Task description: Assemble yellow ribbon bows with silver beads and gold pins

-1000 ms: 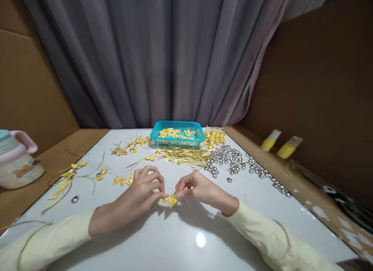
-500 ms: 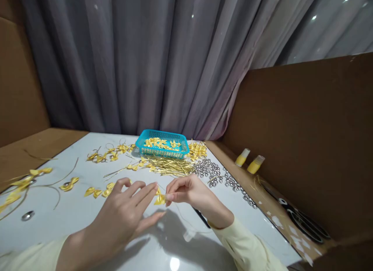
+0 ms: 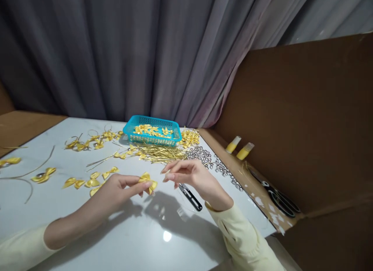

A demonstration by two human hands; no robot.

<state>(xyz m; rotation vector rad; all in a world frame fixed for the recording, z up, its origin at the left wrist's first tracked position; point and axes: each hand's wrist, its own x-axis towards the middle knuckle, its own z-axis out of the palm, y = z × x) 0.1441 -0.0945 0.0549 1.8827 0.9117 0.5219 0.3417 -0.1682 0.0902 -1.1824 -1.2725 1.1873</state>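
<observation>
My left hand [image 3: 118, 191] pinches a yellow ribbon bow [image 3: 150, 177] between thumb and fingers, above the white tabletop. Just right of the bow is my right hand [image 3: 196, 181], its thumb and forefinger pressed together. Whatever is in that pinch is too small to make out. Black thread snips [image 3: 190, 198] lie on the table below my right hand. Several more yellow bows [image 3: 92, 180] rest left of my left hand. Behind both hands lies a pile of gold wire ties [image 3: 159, 154].
A blue basket [image 3: 128, 129] with yellow bows stands at the back. Silver beads [image 3: 201, 155] are heaped to its right. Two small yellow containers [image 3: 232, 145] and large black-handled scissors [image 3: 279, 201] lie along the right-hand cardboard wall [image 3: 305, 119]. A grey curtain [image 3: 140, 61] hangs behind.
My left hand has closed on the bow, which was at my right fingertips before. My right hand has come away from it. The view has shifted, and the snips show more fully.
</observation>
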